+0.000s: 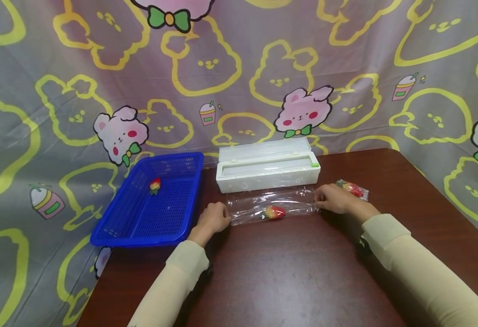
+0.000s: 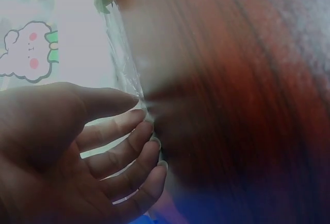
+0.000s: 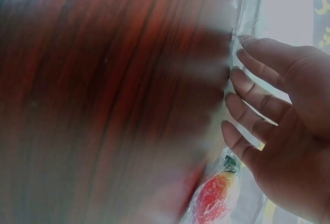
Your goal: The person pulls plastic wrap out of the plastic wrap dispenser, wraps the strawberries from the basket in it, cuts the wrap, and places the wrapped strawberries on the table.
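Observation:
A sheet of clear plastic wrap (image 1: 247, 206) stretches along the table in front of the white wrap dispenser box (image 1: 269, 179). One red and yellow strawberry (image 1: 275, 212) lies at the sheet's near edge. My left hand (image 1: 215, 217) pinches the left end of the wrap between thumb and fingertips, as the left wrist view shows. At the opposite end, my right hand (image 1: 334, 199) pinches the wrap the same way. A strawberry wrapped in plastic (image 1: 354, 189) sits just beyond the right hand, seen also in the right wrist view.
A blue plastic basket (image 1: 141, 240) stands at the left with a single strawberry (image 1: 155, 185) inside. The dispenser's lid (image 1: 265, 151) is raised at the back. Behind the brown table (image 1: 296, 277) hangs a patterned cloth (image 1: 239, 50).

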`<state>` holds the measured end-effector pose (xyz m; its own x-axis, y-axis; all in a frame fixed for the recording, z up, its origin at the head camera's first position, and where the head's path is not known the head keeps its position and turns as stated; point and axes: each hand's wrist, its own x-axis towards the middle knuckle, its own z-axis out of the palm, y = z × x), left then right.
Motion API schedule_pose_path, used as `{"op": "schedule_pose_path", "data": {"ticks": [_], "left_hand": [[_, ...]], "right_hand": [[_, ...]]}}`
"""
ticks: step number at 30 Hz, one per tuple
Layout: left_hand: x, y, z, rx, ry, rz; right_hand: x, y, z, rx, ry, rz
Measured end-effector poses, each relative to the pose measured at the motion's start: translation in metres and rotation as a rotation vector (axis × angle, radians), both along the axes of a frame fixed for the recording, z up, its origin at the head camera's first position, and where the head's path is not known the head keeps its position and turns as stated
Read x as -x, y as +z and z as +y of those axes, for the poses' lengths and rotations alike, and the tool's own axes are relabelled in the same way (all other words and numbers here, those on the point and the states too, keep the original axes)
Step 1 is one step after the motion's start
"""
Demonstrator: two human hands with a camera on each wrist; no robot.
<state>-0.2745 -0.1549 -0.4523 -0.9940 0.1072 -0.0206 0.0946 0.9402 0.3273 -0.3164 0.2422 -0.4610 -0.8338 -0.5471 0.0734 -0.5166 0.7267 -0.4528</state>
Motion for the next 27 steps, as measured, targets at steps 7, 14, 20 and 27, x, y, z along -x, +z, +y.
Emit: {"op": "schedule_pose_path", "data": {"ticks": [7,14,20,27], "left_hand": [[-0.002,0.003,-0.002,0.036,0.017,0.029],[-0.012,0.023,0.018,-0.026,-0.161,0.207],[-0.003,0.032,0.053,-0.052,-0.396,0.165],[0.013,0.017,0.087,-0.051,-0.460,0.027]], "right_hand": [[0.000,0.003,0.004,0.009,0.000,-0.026],[-0.010,0.023,-0.003,-0.051,-0.058,0.129],[-0.019,0.034,-0.044,-0.056,-0.006,0.146],[-0.017,0.013,-0.077,-0.089,0.065,0.075]]}}
